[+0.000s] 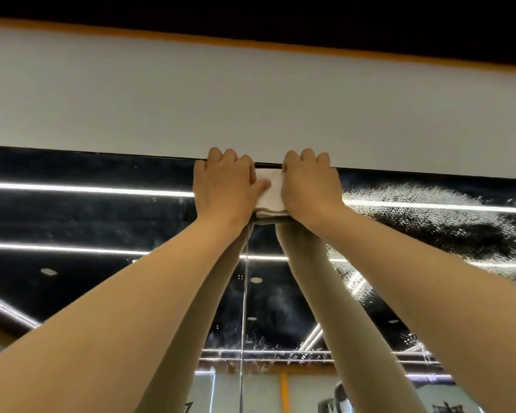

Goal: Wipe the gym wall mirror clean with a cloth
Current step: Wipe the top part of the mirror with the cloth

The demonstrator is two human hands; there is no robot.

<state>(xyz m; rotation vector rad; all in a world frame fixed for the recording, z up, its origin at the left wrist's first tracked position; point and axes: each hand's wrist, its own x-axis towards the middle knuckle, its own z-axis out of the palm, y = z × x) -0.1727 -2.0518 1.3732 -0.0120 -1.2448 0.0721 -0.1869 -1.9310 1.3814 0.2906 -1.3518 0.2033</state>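
The wall mirror fills the lower half of the head view, and its top edge runs under a grey wall band. A folded white cloth lies flat against the glass just below that edge. My left hand presses on the cloth's left part, thumb across it. My right hand presses on its right part, fingertips reaching the mirror's top edge. Both arms stretch upward. Most of the cloth is hidden under the hands. Spray droplets speckle the glass to the right of my hands.
A vertical seam between mirror panels runs down below the cloth. Grey wall with an orange stripe and dark ceiling lies above. The glass reflects ceiling light strips, my forearms and gym equipment at the bottom.
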